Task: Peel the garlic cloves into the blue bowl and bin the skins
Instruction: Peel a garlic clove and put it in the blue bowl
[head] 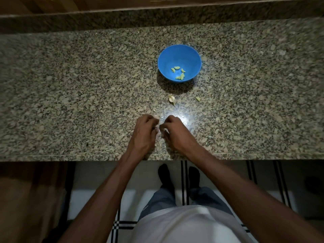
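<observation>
At the near counter edge (52, 95), our left hand (144, 132) and right hand (177, 133) pinch what seems a garlic clove (160, 127). We should strip skin cleanly, then drop it in the blue bowl (179, 55) farther back.

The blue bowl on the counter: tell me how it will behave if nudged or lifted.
The blue bowl looks like thin plastic holding only a few peeled cloves, so it is probably light. On the polished granite counter it would likely slide rather than tip, given its wide, rounded form. It seems unlikely to break.
</observation>
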Available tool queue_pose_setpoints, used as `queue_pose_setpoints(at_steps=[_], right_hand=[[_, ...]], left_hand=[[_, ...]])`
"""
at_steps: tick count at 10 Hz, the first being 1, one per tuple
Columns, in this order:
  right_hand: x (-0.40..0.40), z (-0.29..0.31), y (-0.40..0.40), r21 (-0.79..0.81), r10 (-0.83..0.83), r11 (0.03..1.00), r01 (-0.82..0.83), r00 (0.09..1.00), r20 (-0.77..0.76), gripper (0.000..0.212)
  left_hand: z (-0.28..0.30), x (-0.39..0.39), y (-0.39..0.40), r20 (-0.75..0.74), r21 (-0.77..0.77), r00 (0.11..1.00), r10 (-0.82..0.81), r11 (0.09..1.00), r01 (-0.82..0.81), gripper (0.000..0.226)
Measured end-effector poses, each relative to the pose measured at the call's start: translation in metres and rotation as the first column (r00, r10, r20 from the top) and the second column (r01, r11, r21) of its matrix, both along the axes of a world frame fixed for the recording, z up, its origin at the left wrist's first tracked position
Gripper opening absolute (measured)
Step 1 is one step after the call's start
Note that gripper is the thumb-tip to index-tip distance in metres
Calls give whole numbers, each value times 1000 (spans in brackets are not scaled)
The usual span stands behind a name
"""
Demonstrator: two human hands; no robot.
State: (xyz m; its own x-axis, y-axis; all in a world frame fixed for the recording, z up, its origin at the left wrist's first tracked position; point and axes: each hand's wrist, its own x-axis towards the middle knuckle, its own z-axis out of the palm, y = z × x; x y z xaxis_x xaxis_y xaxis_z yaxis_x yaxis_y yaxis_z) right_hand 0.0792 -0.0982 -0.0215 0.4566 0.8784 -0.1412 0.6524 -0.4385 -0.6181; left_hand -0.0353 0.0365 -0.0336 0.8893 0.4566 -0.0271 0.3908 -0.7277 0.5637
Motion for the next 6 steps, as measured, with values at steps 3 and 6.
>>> queue_pose_setpoints(at_steps=[3,6], right_hand=[[0,0,-17,83,63,994,-67,997,54,11],[66,18,-80,100,-256,945,310,896,-362,14]], left_hand=[[1,4,-21,-26,168,990,140,977,-134,14],[35,37,-8,77,-196,905,419,896,-398,15]])
